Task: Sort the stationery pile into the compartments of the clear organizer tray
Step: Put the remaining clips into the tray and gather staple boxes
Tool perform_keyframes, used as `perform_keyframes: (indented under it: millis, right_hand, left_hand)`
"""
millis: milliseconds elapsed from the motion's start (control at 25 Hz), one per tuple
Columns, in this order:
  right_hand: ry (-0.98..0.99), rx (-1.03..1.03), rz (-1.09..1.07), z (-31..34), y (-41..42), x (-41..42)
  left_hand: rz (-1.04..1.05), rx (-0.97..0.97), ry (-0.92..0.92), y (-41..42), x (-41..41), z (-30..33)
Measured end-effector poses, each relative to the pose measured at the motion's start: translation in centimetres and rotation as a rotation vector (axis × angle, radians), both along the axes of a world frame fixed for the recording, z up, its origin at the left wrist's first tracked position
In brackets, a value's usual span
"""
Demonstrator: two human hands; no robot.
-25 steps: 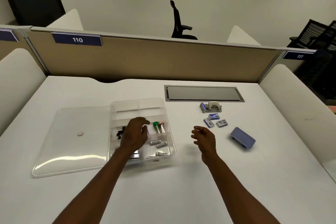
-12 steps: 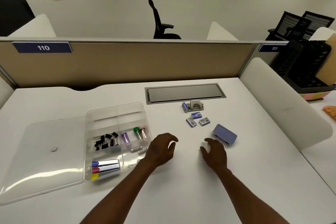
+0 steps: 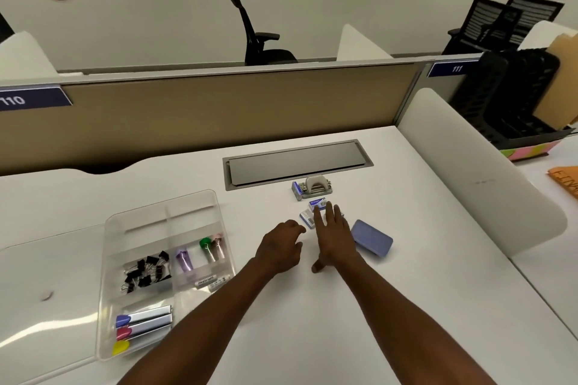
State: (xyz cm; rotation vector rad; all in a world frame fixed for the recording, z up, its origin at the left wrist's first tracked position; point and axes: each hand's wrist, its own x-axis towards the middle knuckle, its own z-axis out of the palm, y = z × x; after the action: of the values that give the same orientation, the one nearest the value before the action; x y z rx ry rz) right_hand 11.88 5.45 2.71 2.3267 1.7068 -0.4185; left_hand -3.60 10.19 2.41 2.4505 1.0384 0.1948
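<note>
The clear organizer tray [image 3: 194,201] lies at the left of the white desk, holding black binder clips [image 3: 147,270], three highlighters [image 3: 142,323] and small stamps [image 3: 208,248]. Right of it lie small blue staple boxes [image 3: 308,219], a grey hole punch [image 3: 314,186] and a blue eraser-like block [image 3: 372,237]. My right hand [image 3: 336,234] stretches out flat, fingertips over the staple boxes, partly hiding them. My left hand [image 3: 280,248] hovers beside it with loosely curled fingers, holding nothing.
The tray's clear lid [image 3: 47,291] lies left of the tray. A grey cable hatch [image 3: 297,162] is set in the desk behind the punch. A beige partition [image 3: 219,116] closes the far edge, a white divider [image 3: 469,184] the right side.
My left hand left the tray and moved right toward the staple boxes. My right hand reached forward until its fingers lay over them. The view shifted right.
</note>
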Motion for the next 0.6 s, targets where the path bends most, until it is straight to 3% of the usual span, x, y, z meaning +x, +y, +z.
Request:
perform_keyframes:
  millis: [200, 440, 600]
  right_hand:
    - [-0.006, -0.099, -0.059, -0.6, 1.7, 0.7]
    - [0.026, 0.048, -0.002, -0.7, -0.1, 0.4]
    - [0.187, 0.142, -0.009, -1.4, -1.6, 1.3]
  left_hand:
    - [0.031, 0.018, 0.071, 1.8, 3.0, 0.0]
    - [0.054, -0.031, 0.178, 3.5, 4.8, -1.1]
    - [0.11, 0.034, 0.112, 3.1, 4.2, -1.6]
